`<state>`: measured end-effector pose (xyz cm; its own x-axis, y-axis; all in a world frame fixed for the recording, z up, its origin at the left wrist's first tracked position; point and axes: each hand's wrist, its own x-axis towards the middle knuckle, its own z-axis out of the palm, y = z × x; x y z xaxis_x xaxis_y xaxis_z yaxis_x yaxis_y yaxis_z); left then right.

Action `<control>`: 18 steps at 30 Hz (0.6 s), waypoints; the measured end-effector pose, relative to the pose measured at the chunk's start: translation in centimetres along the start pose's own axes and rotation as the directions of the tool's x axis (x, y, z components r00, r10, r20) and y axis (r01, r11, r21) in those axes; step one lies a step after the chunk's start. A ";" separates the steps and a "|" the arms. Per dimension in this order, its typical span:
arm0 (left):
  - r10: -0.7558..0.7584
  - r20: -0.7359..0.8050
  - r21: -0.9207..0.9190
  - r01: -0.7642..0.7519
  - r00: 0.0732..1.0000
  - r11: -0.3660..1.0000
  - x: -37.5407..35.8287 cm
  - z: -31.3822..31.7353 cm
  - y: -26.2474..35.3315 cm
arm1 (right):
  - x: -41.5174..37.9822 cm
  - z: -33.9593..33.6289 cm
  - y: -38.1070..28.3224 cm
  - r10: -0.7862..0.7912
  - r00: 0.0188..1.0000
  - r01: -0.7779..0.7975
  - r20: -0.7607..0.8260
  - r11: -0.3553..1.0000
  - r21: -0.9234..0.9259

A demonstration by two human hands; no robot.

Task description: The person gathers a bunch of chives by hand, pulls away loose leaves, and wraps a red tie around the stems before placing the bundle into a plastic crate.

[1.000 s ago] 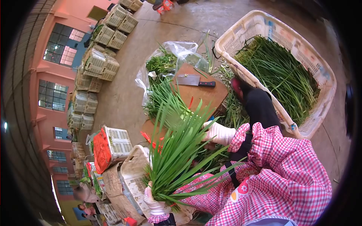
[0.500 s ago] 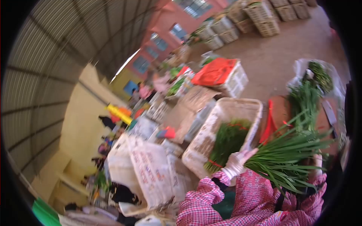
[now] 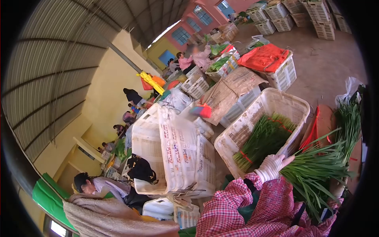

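My left hand [image 3: 271, 166], in a pale glove with bare fingertips, grips the gathered end of a loose bunch of garlic chives [image 3: 316, 168]. One finger stretches out along the leaves, which fan out to the right over my lap. At the far right, my right hand [image 3: 339, 190] is mostly hidden behind the leaf tips; its fingers do not show. More long green chives [image 3: 349, 122] lie on the board beyond the bunch. A red tie strip [image 3: 313, 132] hangs at the board's left side. Left of it, tied chive bundles [image 3: 263, 140] lie in a white plastic crate [image 3: 226, 143].
Large stacked white crates [image 3: 169, 150] stand to my left. Ahead are a crate under a red cover [image 3: 263, 57] and flattened cardboard [image 3: 229, 93]. A person with a dark head covering [image 3: 82, 181] bends at lower left. Others work farther back, near more stacked baskets [image 3: 318, 19].
My view has swung left and down, so the crates and chives appear farther right and lower. My left hand stays at the chive bunch.
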<state>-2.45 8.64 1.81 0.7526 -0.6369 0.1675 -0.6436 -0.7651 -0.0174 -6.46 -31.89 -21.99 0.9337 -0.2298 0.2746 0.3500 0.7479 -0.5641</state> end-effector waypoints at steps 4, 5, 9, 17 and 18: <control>0.001 0.041 0.039 -0.003 0.999 0.999 1.2 -1.1 0.1 | 0.7 1.3 -1.7 -0.355 0.899 0.311 0.255 0.110 -0.944; 0.020 0.015 0.059 -0.021 1.000 0.998 1.5 -1.2 0.2 | 1.2 2.6 -2.5 -0.399 0.841 0.348 0.365 -0.118 -0.930; 0.083 0.005 0.083 -0.083 0.997 0.993 2.9 -2.7 0.5 | 0.5 2.1 -3.8 -0.415 0.823 0.319 0.387 -0.224 -0.921; 0.060 -0.019 0.194 -0.056 0.998 0.979 5.8 -5.0 0.9 | -2.3 -4.8 -3.2 0.006 0.914 -0.123 -0.406 0.957 -0.262; 0.022 -0.060 0.182 -0.010 0.998 0.983 6.4 -5.9 0.7 | -2.3 -5.7 -2.5 0.099 0.891 -0.178 -0.442 0.974 -0.140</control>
<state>1.08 4.56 8.69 0.7287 -0.6464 0.2260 -0.6152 -0.7630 -0.1986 -9.01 -36.81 -25.63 0.9005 -0.4060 -0.1558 0.1850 0.6819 -0.7076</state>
